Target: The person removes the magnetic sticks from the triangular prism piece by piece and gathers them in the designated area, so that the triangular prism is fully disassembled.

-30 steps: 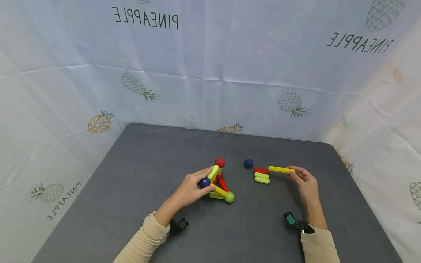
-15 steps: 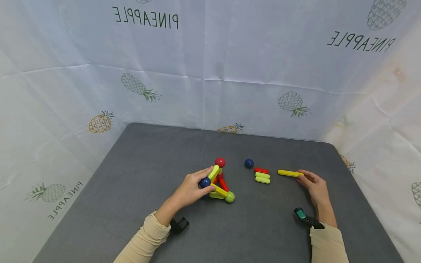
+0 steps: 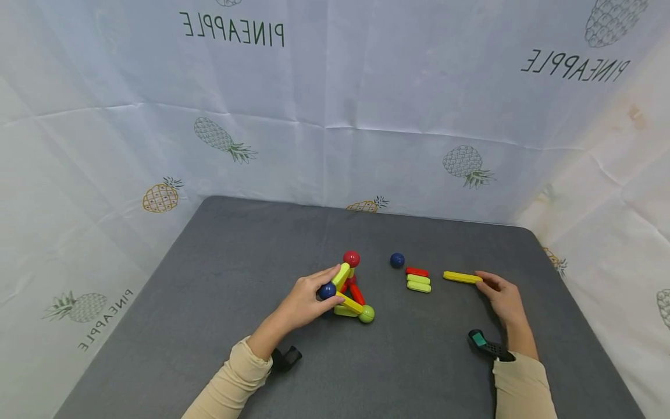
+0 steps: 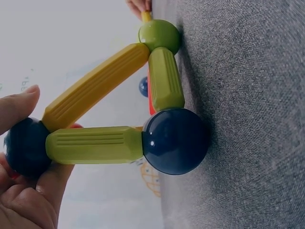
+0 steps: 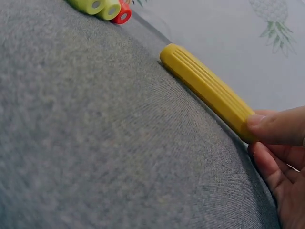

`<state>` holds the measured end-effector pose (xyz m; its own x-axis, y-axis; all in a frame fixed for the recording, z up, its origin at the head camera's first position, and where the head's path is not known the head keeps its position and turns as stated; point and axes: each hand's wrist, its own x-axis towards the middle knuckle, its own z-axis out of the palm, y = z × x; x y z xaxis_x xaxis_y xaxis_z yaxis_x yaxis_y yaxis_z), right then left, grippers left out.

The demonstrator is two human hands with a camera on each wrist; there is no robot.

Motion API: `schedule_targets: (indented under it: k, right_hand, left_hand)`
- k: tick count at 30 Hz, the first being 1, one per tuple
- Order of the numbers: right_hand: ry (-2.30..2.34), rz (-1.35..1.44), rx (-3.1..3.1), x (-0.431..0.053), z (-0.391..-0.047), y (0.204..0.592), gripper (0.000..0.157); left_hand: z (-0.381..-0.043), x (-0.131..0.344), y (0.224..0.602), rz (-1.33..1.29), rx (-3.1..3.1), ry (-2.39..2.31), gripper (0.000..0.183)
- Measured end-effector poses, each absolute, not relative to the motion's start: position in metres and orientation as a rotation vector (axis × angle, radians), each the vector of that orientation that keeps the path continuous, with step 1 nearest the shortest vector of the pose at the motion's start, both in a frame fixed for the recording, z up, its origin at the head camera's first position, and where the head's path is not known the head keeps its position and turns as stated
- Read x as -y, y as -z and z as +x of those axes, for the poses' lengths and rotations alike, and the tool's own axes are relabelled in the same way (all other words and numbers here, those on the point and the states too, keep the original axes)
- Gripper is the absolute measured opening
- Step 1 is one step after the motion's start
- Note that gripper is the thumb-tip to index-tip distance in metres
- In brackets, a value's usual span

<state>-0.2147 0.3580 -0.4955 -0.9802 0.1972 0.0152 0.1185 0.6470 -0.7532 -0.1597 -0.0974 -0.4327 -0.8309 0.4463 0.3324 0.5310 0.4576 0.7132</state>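
Note:
My left hand [image 3: 305, 299] grips the upper dark blue ball [image 4: 27, 147] of a frame built from balls and rods. From that ball run a yellow rod [image 4: 97, 86] and a light green rod [image 4: 95, 144]. The frame also has a lower dark blue ball [image 4: 176, 141], a green ball [image 3: 366, 314], a red ball [image 3: 351, 259] and red rods [image 3: 357, 294]. Over on the right, my right hand [image 3: 505, 299] pinches one end of a long yellow rod [image 5: 207, 90] between thumb and fingers. This rod lies at or just above the grey cloth; I cannot tell which.
Between the frame and my right hand lie a loose dark blue ball [image 3: 397, 260], a short red rod [image 3: 417, 272] and two short light green rods [image 3: 419, 283], side by side. A pineapple-print curtain [image 3: 324, 105] hangs behind the grey table [image 3: 262, 233].
My right hand has carried the yellow rod to the right, away from the short rods, then stayed nearly still. My left hand keeps its hold on the frame.

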Motion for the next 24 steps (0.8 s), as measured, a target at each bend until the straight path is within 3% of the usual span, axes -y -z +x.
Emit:
schedule_targets:
  k: [9,14,19,24]
  right_hand:
    - [-1.261,-0.231,2.682,-0.358,-0.215,0.497,0.037]
    - [-1.244,-0.344,2.648,-0.353,-0.213,0.496,0.041]
    - [-1.195,-0.484,2.472,-0.336,-0.21,0.486,0.035]
    - [-1.217,-0.346,2.329,-0.306,-0.207,0.474,0.031]
  left_hand:
    - [-0.159,0.099,0.43,-0.88,2.617,1.291,0.065]
    - [-0.159,0.101,0.427,-0.85,2.662,1.326,0.061]
    - [-0.162,0.104,0.426,-0.88,2.674,1.415,0.054]
    - [-0.169,0.108,0.429,-1.022,2.633,1.478,0.049]
